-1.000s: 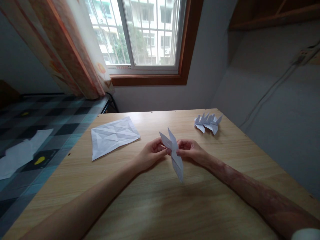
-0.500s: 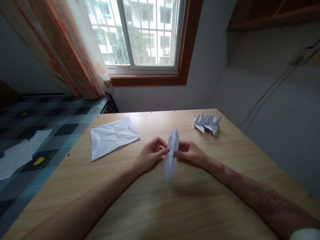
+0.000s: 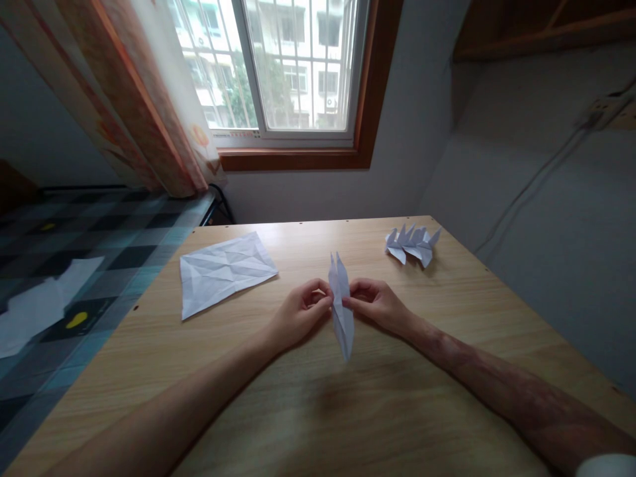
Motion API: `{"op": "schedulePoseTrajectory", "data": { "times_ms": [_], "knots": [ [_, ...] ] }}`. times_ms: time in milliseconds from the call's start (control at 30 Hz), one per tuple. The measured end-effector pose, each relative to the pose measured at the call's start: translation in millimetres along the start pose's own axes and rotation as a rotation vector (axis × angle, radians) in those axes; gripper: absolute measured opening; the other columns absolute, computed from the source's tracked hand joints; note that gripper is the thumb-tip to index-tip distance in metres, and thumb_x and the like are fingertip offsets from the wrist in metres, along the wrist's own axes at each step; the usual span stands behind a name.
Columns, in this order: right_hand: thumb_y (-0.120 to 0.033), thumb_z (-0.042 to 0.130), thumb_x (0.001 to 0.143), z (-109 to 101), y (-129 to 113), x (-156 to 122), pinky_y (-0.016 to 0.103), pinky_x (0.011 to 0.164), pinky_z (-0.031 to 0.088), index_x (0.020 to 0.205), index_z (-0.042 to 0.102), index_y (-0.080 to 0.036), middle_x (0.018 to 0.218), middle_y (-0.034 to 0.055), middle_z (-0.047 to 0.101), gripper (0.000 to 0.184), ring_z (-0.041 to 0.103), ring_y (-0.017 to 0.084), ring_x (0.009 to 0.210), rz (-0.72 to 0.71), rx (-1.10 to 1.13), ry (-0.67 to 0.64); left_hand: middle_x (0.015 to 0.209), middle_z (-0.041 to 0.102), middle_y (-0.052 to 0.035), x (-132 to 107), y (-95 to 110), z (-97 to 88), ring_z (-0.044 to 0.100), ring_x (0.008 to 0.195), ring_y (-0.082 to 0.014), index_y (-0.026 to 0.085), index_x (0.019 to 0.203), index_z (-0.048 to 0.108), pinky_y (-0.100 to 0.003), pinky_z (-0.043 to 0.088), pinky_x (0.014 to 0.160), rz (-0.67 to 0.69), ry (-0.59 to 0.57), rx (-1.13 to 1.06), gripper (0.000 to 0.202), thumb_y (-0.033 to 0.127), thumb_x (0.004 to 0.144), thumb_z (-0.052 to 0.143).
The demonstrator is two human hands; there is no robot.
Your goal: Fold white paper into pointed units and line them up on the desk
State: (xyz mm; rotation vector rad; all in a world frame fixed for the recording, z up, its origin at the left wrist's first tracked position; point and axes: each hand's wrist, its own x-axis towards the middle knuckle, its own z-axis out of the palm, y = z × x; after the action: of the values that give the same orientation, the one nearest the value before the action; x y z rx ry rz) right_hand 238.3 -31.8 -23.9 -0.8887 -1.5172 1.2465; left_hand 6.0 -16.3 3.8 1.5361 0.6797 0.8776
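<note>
A white folded paper [image 3: 342, 311], long and narrow with two pointed tips at its upper end, is held up over the wooden table [image 3: 238, 397]. My left hand [image 3: 305, 308] pinches its left side between thumb and fingers. From the right, my right hand [image 3: 375, 301] pinches the opposite side at about the same height. The lower end narrows to a point and hangs free. Farther back on the right lies a group of folded white paper pieces [image 3: 412, 245] with several pointed flaps. A creased white sheet [image 3: 226, 271] rests flat at the left.
Left of the table is a bed with a checked cover [image 3: 124, 225], with white papers [image 3: 37, 305] lying on it. A barred window [image 3: 303, 73] and a curtain [image 3: 134, 99] are behind. A cable [image 3: 527, 189] runs down the right wall.
The folded paper has swung round: its upper tips have moved left and spread apart, and its lower point has shifted right. Both hands still pinch it; the other papers have stayed put.
</note>
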Motion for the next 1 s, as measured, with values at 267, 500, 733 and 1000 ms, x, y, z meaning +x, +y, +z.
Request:
{"op": "schedulePoseTrajectory", "data": {
  "times_ms": [267, 500, 733, 1000],
  "knots": [
    [-0.053, 0.088, 0.091, -3, 2, -1, 0.032, 0.085, 0.058, 0.093, 0.082, -0.019, 0.093, 0.0051, 0.08, 0.035, 0.072, 0.022, 0.09, -0.044, -0.176, 0.05, 0.089, 0.076, -0.0059, -2, 0, 3.6, 0.072, 0.083, -0.0192, 0.016, 0.097, 0.067, -0.027, 0.053, 0.072, -0.065, 0.052, 0.092, 0.036, 0.049, 0.096, 0.082],
    [-0.05, 0.086, 0.094, 3, -5, -2, 0.033, 0.089, 0.058, 0.089, 0.077, -0.018, 0.093, 0.0042, 0.076, 0.033, 0.07, 0.02, 0.091, -0.062, -0.124, -0.02, 0.097, 0.076, -0.008, -2, -2, 1.8, 0.072, 0.091, -0.0217, 0.016, 0.101, 0.071, -0.029, 0.055, 0.077, -0.005, -0.015, 0.126, 0.036, 0.051, 0.099, 0.077],
    [-0.052, 0.086, 0.094, 3, -5, -1, 0.033, 0.086, 0.057, 0.092, 0.077, -0.019, 0.096, 0.0048, 0.073, 0.034, 0.067, 0.02, 0.091, -0.065, -0.12, -0.016, 0.102, 0.076, -0.0083, -1, 4, 1.6, 0.072, 0.098, -0.0236, 0.016, 0.106, 0.072, -0.033, 0.057, 0.087, 0.02, -0.054, 0.123, 0.036, 0.051, 0.1, 0.077],
    [-0.055, 0.071, 0.105, -3, -10, -1, 0.031, 0.082, 0.053, 0.093, 0.078, -0.02, 0.087, 0.003, 0.071, 0.038, 0.065, 0.019, 0.084, -0.065, -0.088, -0.007, 0.107, 0.076, -0.0093, 0, 1, 1.6, 0.071, 0.101, -0.023, 0.015, 0.112, 0.073, -0.032, 0.056, 0.088, -0.009, -0.038, 0.046, 0.036, 0.049, 0.102, 0.076]
  ]
}}
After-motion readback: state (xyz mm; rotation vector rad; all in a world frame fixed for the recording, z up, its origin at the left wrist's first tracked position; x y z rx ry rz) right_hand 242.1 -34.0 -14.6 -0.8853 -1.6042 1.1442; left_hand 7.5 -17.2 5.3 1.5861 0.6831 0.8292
